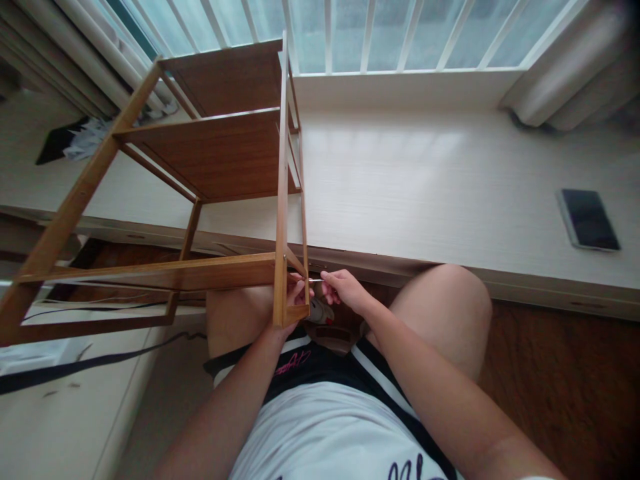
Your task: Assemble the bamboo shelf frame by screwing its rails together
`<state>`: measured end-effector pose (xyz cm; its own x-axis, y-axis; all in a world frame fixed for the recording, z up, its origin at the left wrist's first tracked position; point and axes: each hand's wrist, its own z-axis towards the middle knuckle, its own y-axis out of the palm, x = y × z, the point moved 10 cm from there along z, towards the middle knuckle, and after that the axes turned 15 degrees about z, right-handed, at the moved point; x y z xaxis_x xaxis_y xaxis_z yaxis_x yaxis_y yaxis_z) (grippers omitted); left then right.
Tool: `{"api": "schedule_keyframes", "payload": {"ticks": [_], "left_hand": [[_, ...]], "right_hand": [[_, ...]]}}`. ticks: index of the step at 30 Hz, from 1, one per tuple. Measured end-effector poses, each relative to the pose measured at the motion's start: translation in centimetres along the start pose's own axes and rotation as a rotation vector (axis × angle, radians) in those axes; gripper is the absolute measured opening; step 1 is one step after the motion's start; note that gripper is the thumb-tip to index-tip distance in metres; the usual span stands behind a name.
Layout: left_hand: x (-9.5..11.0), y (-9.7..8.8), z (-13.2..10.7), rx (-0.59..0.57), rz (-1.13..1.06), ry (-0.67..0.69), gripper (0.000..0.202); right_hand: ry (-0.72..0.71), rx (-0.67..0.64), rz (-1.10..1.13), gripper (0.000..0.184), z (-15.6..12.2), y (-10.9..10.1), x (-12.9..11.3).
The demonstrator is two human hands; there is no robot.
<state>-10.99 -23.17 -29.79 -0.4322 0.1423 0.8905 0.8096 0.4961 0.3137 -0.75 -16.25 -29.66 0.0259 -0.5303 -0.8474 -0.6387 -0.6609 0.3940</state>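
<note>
At the near end of the rack (225, 163), front-left by the ledge (425, 193), we pinch a rod (317, 281) in our right hand (344, 291); whether our half-hidden left hand (297, 293) grips, we cannot tell.

Nothing I can read from here. Pink script (293, 363) on black shorts (327, 368), near, too small; dark lettering (420, 469) on white shirt (320, 427), nearer and further right, cut off.

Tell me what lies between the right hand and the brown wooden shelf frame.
In the head view, a slim, pale, metallic-looking rod juts from the right hand toward the brown wooden shelf frame; its far tip is too small to make out.
</note>
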Motion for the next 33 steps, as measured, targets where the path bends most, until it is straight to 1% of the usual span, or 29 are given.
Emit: {"api": "schedule_keyframes", "payload": {"ticks": [4, 10, 14, 19, 26, 33], "left_hand": [[-0.1, 0.0, 0.0, 0.002, 0.004, -0.002, 0.031], [-0.2, -0.1, -0.1, 0.004, 0.004, -0.014, 0.030], [-0.2, -0.1, -0.1, 0.007, 0.000, -0.014, 0.030], [-0.2, 0.0, -0.1, 0.008, -0.008, -0.013, 0.029], [-0.3, -0.1, 0.0, 0.005, -0.016, -0.015, 0.030], [-0.4, -0.2, 0.0, -0.002, -0.011, -0.016, 0.031]], "right_hand": [[-0.068, 0.017, -0.087, 0.052, -0.1, -0.1, -0.7], [-0.258, 0.068, -0.293, 0.040, -1.2, -0.7, -3.5], [-0.310, 0.083, -0.363, 0.035, -1.6, -0.7, -4.3], [-0.292, 0.062, -0.328, 0.041, -1.6, -0.3, -3.9], [-0.195, 0.046, -0.190, 0.048, -0.6, -0.2, -2.2], [-0.120, 0.061, -0.076, 0.054, -0.3, -0.5, -1.4]]}}
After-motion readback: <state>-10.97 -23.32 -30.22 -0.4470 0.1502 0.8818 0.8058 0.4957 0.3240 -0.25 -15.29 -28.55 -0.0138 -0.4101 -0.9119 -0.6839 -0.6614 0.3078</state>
